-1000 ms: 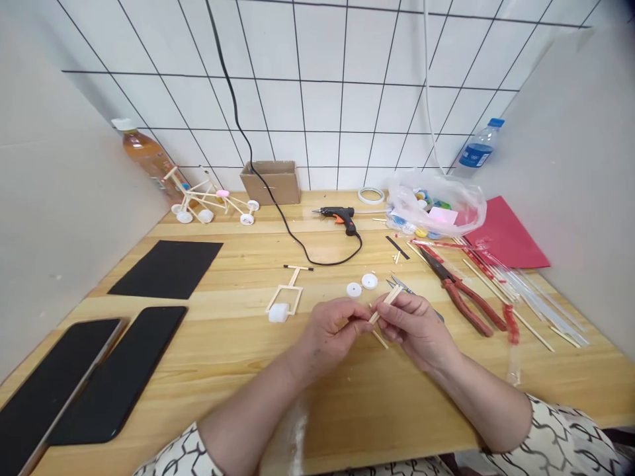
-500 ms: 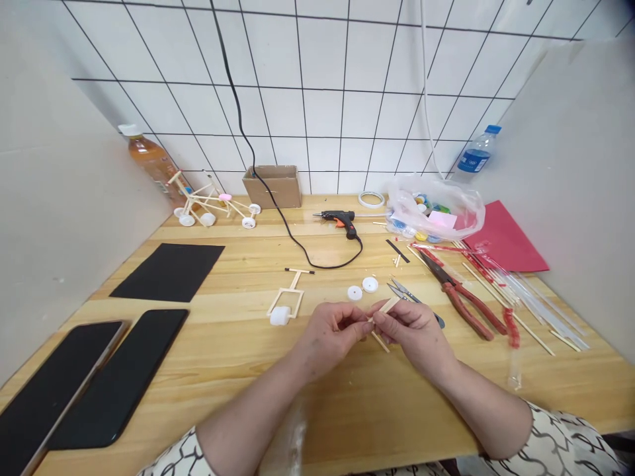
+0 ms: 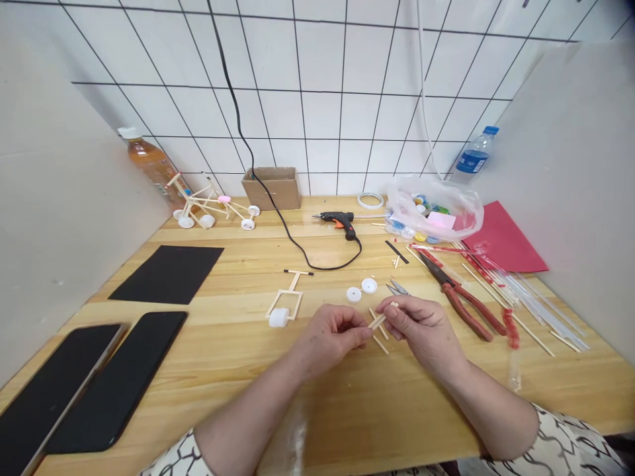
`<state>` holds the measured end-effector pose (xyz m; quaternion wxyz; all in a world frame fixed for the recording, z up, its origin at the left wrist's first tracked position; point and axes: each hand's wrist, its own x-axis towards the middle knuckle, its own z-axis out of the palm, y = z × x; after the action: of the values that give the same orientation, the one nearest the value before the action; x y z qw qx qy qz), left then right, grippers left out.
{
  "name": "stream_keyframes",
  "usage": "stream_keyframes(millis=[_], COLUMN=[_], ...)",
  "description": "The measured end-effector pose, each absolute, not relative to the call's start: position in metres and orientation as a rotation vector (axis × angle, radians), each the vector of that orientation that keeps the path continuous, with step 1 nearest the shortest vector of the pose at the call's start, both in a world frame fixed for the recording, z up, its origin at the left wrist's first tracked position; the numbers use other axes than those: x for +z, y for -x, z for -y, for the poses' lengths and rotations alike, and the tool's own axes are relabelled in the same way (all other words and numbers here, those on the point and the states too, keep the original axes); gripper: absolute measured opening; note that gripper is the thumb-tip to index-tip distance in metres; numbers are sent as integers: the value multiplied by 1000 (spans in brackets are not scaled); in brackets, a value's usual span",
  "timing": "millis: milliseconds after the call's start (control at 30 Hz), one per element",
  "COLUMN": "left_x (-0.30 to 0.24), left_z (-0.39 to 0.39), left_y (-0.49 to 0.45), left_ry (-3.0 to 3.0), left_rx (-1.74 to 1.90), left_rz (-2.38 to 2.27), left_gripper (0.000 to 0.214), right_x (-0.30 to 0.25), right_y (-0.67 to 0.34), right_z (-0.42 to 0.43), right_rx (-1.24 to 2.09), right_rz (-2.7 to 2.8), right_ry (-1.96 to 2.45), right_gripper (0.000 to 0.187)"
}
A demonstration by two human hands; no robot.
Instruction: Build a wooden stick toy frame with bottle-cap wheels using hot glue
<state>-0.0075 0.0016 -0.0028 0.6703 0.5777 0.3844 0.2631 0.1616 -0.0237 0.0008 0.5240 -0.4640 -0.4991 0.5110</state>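
Note:
Short wooden sticks [image 3: 379, 320], lying side by side, span the gap between my two hands. Thumb and fingers of my left hand [image 3: 333, 336] pinch their lower left end. At the upper right end, my right hand [image 3: 423, 332] is closed on them in a similar pinch. Below, another short stick [image 3: 381, 344] lies on the table, partly behind the left fingertips. Two white wheels [image 3: 361, 289] rest just beyond the hands. Small scissors [image 3: 398, 287] lie partly hidden under my right hand. To the left is a little stick frame [image 3: 292, 294] with a white roller.
A glue gun [image 3: 337, 219] with a black cord lies at the back. Red-handled pliers [image 3: 464, 297], loose sticks and a plastic bag [image 3: 436, 211] are on the right. Two phones [image 3: 119, 380], black sheet [image 3: 167, 273] and a wheeled stick model [image 3: 213, 201] occupy the left.
My hands have drawn slightly apart, the right one moving a little to the right. More of the sticks between them now shows.

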Motion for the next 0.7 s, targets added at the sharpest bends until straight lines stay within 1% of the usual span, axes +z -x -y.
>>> stream_keyframes(millis=[400, 567, 700], left_x=[-1, -1, -3], left_z=[-5, -6, -7], left_y=[10, 14, 12], left_ry=[-1182, -1133, -1190], left_rx=[598, 615, 621], left_rz=[-782, -680, -686], left_gripper=[28, 24, 22], right_x=[0, 5, 2], right_y=[-165, -167, -162], right_z=[20, 16, 17], right_rx=[1292, 1323, 1382], right_rz=[1041, 940, 984], right_ry=[1130, 1157, 1210], right_gripper=[20, 23, 26])
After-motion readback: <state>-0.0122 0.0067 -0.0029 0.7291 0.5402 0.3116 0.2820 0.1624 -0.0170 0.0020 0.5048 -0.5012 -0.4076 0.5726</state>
